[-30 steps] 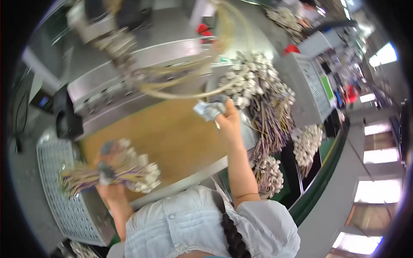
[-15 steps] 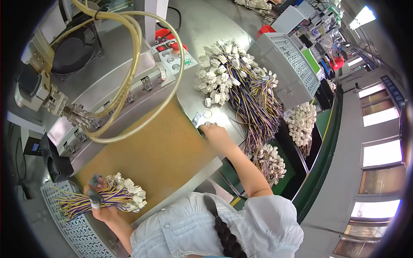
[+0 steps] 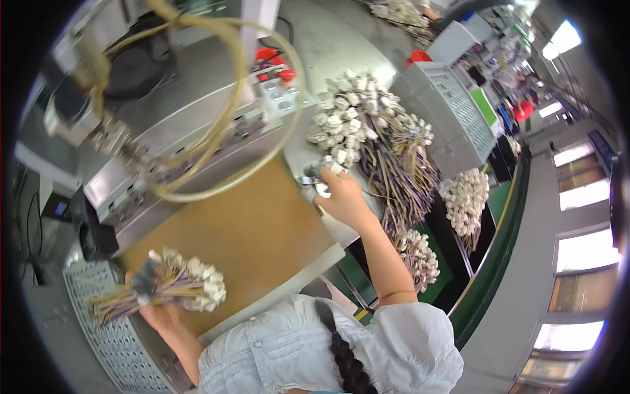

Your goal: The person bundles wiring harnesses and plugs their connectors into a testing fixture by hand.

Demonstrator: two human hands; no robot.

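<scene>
One wire bundle [image 3: 190,289], looks already gathered, clenched in left hand [image 3: 156,311] over brown mat [image 3: 243,220]'s left corner. Right hand [image 3: 342,198] by mat's right edge, fingers curled, can't tell on what. Bigger wire pile [image 3: 397,167] beyond, unheld.

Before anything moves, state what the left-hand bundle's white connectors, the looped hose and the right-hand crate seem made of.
White connectors: probably matte plastic, opaque blocks.
Looped hose: likely plastic or rubber, yellowish, semi-glossy, bending smoothly.
Gray crate: seemingly molded plastic, dull, regularly perforated.
</scene>
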